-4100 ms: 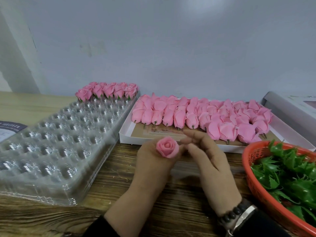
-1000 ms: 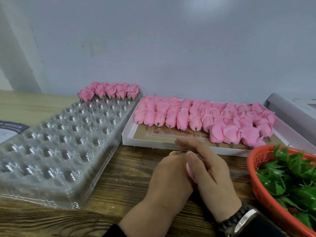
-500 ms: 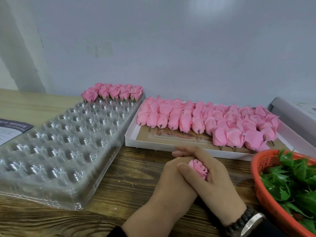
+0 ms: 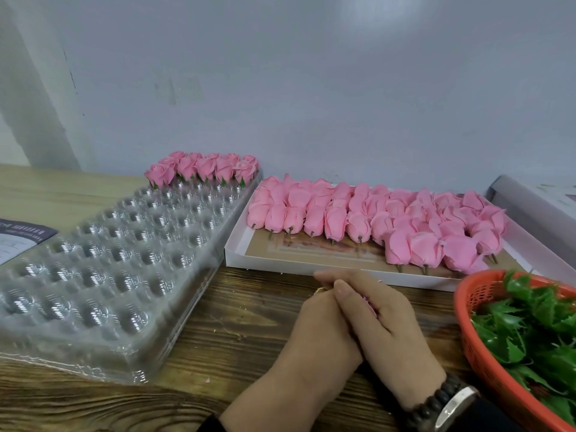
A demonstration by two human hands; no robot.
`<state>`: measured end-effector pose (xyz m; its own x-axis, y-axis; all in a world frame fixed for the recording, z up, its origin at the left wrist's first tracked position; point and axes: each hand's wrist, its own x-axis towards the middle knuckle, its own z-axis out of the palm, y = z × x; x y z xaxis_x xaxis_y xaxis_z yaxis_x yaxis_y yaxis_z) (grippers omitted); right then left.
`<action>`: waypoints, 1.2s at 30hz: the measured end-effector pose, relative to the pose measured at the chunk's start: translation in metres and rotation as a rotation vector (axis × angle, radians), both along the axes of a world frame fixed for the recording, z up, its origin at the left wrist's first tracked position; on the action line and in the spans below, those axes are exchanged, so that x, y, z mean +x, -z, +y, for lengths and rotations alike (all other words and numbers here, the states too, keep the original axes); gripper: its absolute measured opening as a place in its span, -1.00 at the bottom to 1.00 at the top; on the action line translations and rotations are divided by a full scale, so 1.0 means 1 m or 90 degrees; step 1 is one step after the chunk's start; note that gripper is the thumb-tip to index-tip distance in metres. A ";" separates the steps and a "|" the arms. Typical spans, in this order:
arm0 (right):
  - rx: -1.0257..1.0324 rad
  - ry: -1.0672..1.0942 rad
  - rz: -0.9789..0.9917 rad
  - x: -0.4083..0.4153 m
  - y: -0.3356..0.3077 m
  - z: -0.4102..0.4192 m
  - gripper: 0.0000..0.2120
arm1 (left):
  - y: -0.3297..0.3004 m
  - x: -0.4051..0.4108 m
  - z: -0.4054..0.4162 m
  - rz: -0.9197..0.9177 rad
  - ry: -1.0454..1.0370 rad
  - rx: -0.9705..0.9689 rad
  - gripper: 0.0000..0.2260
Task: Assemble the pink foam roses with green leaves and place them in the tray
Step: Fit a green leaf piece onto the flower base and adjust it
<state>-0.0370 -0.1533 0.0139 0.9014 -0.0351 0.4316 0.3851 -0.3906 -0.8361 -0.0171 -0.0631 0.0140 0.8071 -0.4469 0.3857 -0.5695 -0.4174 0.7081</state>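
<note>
While half a second ago the pink rose head showed between the fingers, now almost wholly hidden: only a sliver of pink rose (image 4: pixel 371 307) visible under the right hand (image 4: pixel 385 325). Right hand (image 4: pixel 385 325) folded over left hand (image 4: pixel 324 335), fingers of both curled together around the rose, held low over the wooden table (image 4: pixel 249 322), just in front of the white box (image 4: pixel 280 263). Exact finger contact on the rose not visible. Whether a leaf is yet fitted: cannot tell.

Clear tray (image 4: pixel 109 260) to the left, one far row filled with finished roses (image 4: pixel 202 168), green showing at their bases; remaining cells bare. Unassembled roses (image 4: pixel 374 219) lying in rows in the white box. Green leaves (image 4: pixel 530 325) heaped in the orange basket (image 4: pixel 477 353) at right, near the right wrist.

Judgement: closing of hands over the bloom suggests pressing or shaping of the rose, or seating of a part at its base. Placement in tray not yet done; task at an early stage, most cells unfilled. Next likely need: transfer leftward to the second row.
</note>
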 end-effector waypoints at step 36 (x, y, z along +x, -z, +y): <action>0.025 0.058 -0.027 0.008 0.010 0.008 -0.64 | -0.009 -0.001 0.002 0.544 0.001 -0.723 -0.81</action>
<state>-0.0293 -0.1457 0.0035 0.8746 -0.1343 0.4659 0.3848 -0.3925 -0.8354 -0.0179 -0.0610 0.0230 0.9708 -0.2302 -0.0681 0.1969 0.6015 0.7742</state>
